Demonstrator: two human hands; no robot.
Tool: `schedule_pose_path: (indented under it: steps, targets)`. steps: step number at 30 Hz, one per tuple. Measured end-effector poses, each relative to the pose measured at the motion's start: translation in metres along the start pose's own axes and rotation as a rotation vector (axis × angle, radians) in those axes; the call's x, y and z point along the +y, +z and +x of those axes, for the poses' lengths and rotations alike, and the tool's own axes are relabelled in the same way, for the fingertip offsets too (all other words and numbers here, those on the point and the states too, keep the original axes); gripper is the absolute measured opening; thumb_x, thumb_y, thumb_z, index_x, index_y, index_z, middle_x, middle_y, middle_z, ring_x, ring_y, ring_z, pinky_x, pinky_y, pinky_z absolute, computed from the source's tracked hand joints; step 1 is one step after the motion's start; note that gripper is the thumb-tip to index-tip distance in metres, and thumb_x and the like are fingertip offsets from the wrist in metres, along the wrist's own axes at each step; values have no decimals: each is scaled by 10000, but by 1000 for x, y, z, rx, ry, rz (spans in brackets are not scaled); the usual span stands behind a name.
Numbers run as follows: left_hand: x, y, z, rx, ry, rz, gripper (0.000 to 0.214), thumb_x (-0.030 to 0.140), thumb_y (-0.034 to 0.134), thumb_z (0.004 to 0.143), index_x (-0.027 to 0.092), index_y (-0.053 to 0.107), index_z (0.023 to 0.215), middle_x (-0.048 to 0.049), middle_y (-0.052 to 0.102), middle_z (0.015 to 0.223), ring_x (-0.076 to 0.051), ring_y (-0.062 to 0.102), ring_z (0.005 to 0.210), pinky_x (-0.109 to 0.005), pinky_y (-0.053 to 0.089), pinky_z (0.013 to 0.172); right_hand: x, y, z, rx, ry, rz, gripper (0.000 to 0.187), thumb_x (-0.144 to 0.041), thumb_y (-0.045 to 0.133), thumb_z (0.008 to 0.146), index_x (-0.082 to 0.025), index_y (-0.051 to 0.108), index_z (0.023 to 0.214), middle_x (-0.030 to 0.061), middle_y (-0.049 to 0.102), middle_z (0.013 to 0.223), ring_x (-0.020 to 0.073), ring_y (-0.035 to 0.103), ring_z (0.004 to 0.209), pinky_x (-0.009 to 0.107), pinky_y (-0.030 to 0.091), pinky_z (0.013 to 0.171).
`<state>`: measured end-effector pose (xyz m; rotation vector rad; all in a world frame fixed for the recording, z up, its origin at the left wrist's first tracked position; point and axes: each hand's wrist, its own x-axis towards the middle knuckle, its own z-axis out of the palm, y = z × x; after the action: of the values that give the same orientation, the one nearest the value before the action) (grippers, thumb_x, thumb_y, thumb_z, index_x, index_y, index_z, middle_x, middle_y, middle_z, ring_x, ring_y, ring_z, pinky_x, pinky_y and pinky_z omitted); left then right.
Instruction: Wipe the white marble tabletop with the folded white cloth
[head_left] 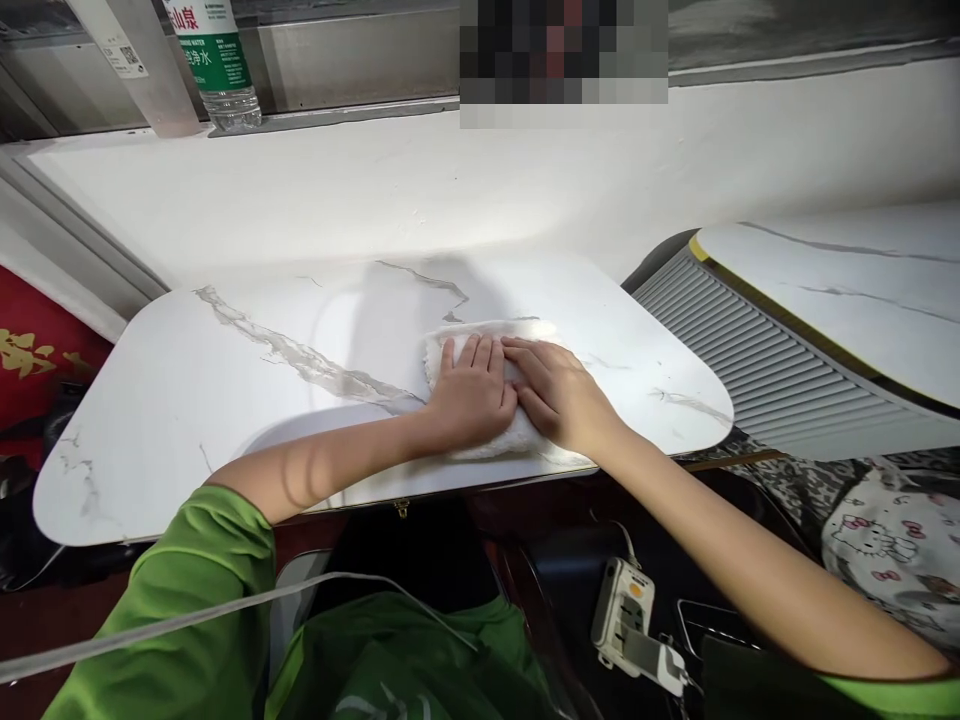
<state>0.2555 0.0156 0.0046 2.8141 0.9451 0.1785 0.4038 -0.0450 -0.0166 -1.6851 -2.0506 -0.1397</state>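
A white fluffy cloth (480,335) lies on the white marble-patterned table (247,390), near its front edge. My left hand (469,390) rests flat on the cloth with its fingers stretched out and together. My right hand (559,390) lies flat beside it, partly on the cloth, fingers extended and touching the left hand's fingers. Both palms press down on the cloth and hide most of it.
A plastic water bottle (217,65) stands on the ledge at the back left. A second marble tabletop (847,290) over a grey ribbed panel (750,350) sits to the right. Below the table edge lie a white power strip (622,610) and a cable.
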Motion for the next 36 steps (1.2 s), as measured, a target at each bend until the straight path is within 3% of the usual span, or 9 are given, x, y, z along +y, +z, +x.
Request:
schedule_pose_path:
  steps: [6,16,22,29,36]
  targets:
    - [-22,-3,29,-25,-24,-20,583,252,269,989,12,297,1519,-162,298,1604,-256,230,1505,-485,116,1240,18,13,33,-11,20,-11,503,-220,375,856,-153,553,1321,146,613,1339,336,556,1235,536,444,1045]
    - [-95,-11,114,42,-72,-17,551,223,266,987,63,342,1509,-135,330,1597,-225,272,1487,-445,132,1234,62,58,138,-31,103,-67,456,-203,338,865,-157,557,1262,156,634,1302,332,561,1197,512,413,1030]
    - [-120,-11,143,70,-79,-27,542,217,265,980,100,374,1498,-106,357,1589,-200,287,1479,-408,129,1236,76,73,169,1,146,-52,420,-219,335,888,-196,568,1238,134,655,1270,335,559,1184,526,403,1027]
    - [-119,-12,138,48,-75,-11,552,211,246,989,77,341,1516,-113,314,1608,-210,249,1495,-419,110,1238,72,70,166,-8,150,-69,439,-218,329,891,-175,561,1262,140,632,1318,320,547,1227,508,389,1063]
    - [-103,-16,91,3,-69,9,561,231,251,1002,59,289,1535,-131,279,1619,-229,230,1504,-442,117,1235,38,61,130,-13,97,-71,483,-224,345,882,-130,536,1316,162,591,1381,319,526,1274,513,385,1074]
